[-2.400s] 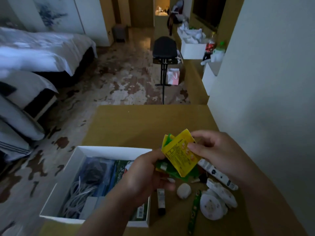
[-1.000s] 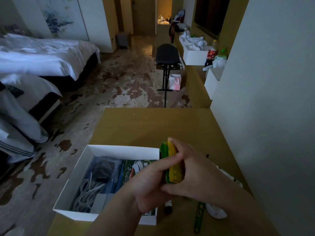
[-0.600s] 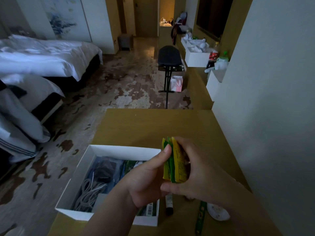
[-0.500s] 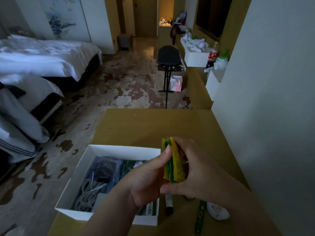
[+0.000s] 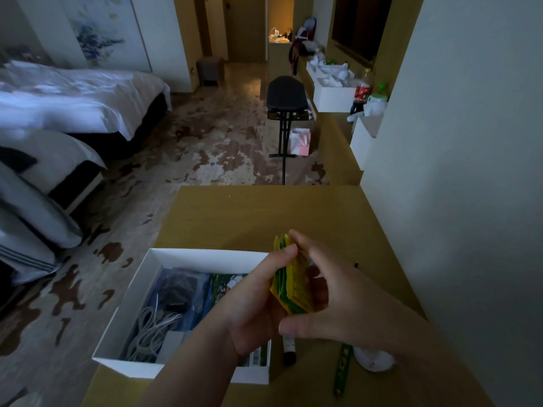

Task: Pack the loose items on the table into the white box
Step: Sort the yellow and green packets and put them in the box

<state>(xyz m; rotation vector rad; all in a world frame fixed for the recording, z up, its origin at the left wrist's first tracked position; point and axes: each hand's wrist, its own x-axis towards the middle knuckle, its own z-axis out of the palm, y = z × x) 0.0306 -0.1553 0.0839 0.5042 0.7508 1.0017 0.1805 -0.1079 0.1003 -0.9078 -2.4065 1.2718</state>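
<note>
A: Dim bedroom; tan wooden table beside a pale wall. What changed?

B: Yellow and green flat sachets, fanned out two seconds ago, are now squared into one stack. Left hand pinches it; right hand cups the far side, fingers closed on it.

A: Where, relative to the open white cardboard box?

B: In the air just right of its rim. Stack looks ready to drop in. Black-capped tube, green strip and white round piece remain loose.

Both forearms reach up from the lower edge of the frame. The left hand and right hand meet at lower centre, fingers pinched together.
</note>
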